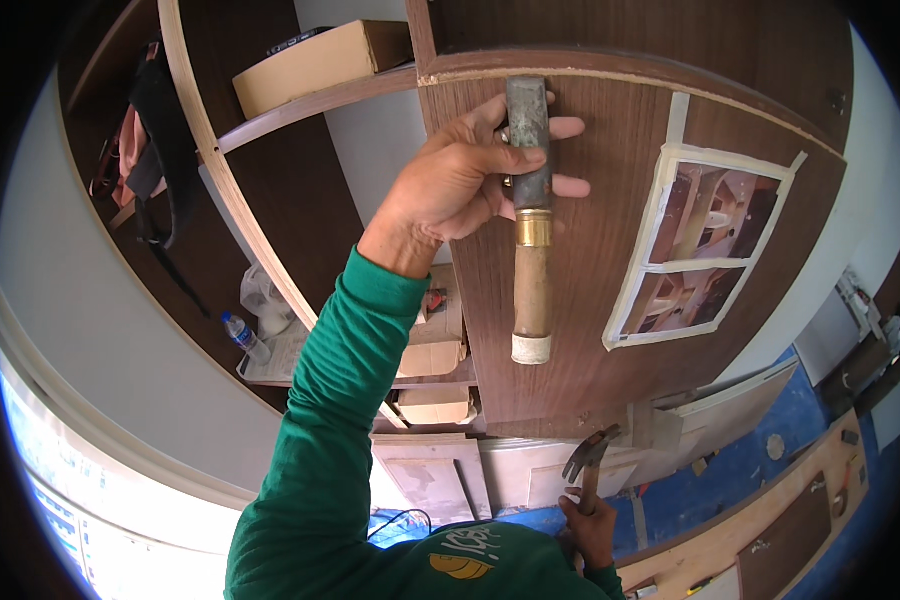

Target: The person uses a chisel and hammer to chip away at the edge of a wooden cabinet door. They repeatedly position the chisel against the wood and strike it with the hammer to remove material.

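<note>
Behind the tool [533, 228], left fingers [571, 187] half-hidden.

Curved white lettering [467, 540] shows just above the yellow helmet emblem [458, 567] on your green shirt [305, 530]. Up and left of that emblem, the blue label [238, 329] on your plastic bottle [256, 348] is too small to read.

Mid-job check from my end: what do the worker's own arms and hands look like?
The left sleeve is long and green, ending in a green cuff; the right sleeve, mostly hidden, is green too. Left hand and right hand wear no gloves. No cables or markings show on the sleeves.
</note>
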A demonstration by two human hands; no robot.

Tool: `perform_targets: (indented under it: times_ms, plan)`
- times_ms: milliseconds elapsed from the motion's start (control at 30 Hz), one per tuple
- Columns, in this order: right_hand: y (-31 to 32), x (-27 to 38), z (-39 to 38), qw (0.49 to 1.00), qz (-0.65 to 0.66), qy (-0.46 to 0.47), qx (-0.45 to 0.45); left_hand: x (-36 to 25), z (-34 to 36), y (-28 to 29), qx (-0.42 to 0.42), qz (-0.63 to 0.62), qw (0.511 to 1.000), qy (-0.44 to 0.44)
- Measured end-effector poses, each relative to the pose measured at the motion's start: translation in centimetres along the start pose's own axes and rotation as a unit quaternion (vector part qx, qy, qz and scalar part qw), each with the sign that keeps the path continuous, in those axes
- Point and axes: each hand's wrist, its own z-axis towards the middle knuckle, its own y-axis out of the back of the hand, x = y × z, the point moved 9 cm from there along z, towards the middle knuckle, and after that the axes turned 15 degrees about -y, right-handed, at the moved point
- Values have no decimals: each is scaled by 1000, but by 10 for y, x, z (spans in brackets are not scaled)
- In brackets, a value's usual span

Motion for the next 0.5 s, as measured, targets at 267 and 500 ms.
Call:
perform_targets:
  times_ms: [267, 500]
  plan:
    - [-2, 4, 2, 1000, -8, 17, 1, -3, 1, -1, 6, 4, 1000, -2]
    - [2, 32, 9, 991, -38, 129, -24, -3, 1, -3, -15, -5, 1000, -10]
